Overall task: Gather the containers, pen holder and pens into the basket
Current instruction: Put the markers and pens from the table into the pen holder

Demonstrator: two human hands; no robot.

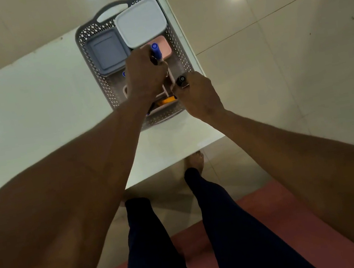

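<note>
1. Over the grey basket (102, 92) on the white worktop (25, 108), my left hand (145, 75) grips a blue pen (156, 51).
2. Right hand (197, 93) clasps a black pen (181, 81) — just beside the white pen holder (167, 89).
3. Containers — white (139, 22), grey (106, 51) — sit inside.

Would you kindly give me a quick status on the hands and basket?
Left hand grips blue pens; right hand grips black pen. Both over basket, containers inside. Nothing obstructing.

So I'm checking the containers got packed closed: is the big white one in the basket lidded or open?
Lidded. The white container shows a flat, unbroken white top with rounded corners, sitting in the basket at its far end.
</note>
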